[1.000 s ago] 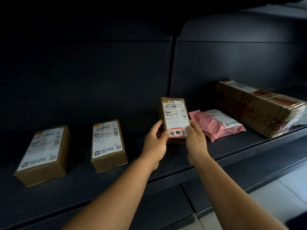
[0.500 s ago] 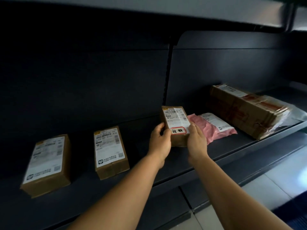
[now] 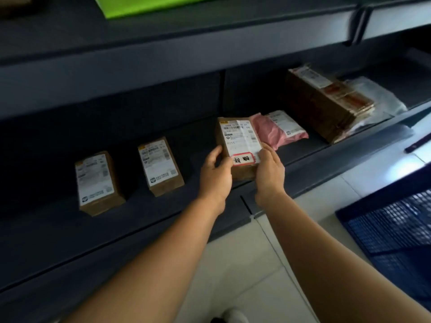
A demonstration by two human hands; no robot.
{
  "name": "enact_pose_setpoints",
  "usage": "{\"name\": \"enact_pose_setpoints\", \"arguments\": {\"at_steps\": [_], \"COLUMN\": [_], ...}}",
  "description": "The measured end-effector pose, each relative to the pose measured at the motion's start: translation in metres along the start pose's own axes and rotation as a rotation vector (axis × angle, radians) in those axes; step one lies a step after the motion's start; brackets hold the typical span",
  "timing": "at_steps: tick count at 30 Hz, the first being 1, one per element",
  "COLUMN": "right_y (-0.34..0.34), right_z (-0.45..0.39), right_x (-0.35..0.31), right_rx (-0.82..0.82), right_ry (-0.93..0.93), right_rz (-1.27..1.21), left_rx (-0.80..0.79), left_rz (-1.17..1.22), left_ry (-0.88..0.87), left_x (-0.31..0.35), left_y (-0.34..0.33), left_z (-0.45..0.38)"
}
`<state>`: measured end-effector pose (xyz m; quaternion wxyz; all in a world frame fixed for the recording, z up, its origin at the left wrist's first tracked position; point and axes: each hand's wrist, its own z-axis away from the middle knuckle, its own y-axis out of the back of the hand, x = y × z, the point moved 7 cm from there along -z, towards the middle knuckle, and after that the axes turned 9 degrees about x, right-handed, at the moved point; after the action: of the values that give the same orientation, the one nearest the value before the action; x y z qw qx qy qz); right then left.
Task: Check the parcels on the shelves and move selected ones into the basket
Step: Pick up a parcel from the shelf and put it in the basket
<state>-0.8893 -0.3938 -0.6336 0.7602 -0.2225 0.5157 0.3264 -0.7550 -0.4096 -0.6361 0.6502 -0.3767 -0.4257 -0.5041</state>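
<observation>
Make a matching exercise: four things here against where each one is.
Things
1. red-tagged box
2. pink mailer
3. blue basket
4. green item

Places
A. on the floor, right
B. upper shelf
C. held in both hands
D. lying on the shelf beside the held box

Pairs: 1-C, 2-D, 3-A, 4-B

Small parcel [image 3: 240, 145] in both hands

Head view, down onto shelf [image 3: 163, 220]
</observation>
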Motion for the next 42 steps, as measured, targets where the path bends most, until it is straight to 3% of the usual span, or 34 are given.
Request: {"name": "enact_pose_setpoints", "arguments": {"at_steps": [12, 23, 33, 42], "right_y": [0.145, 0.371, 0.544, 0.658], "right_z": [0.085, 0.08, 0.066, 0.0], "right_x": [-0.09, -0.194, -0.233, -0.251], "right_rx": [0.1, 0.235, 0.417, 0.516], "right_ry": [-0.072, 0.018, -0.016, -0.086], "right_rz": [-0.007, -0.088, -0.191, -0.242], "left_rx": [-0.089, -0.343, -0.543, -0.756], "left_rz": [-0.041, -0.031, -0.117, -0.209], "left_ry": [0.117, 0.09, 0.134, 0.201], "left_x": [0.059, 0.087, 0.069, 0.05], "left_y": [-0.055, -0.232, -0.383, -0.521], "left_z": [0.153, 0.299, 0.406, 0.444]}}
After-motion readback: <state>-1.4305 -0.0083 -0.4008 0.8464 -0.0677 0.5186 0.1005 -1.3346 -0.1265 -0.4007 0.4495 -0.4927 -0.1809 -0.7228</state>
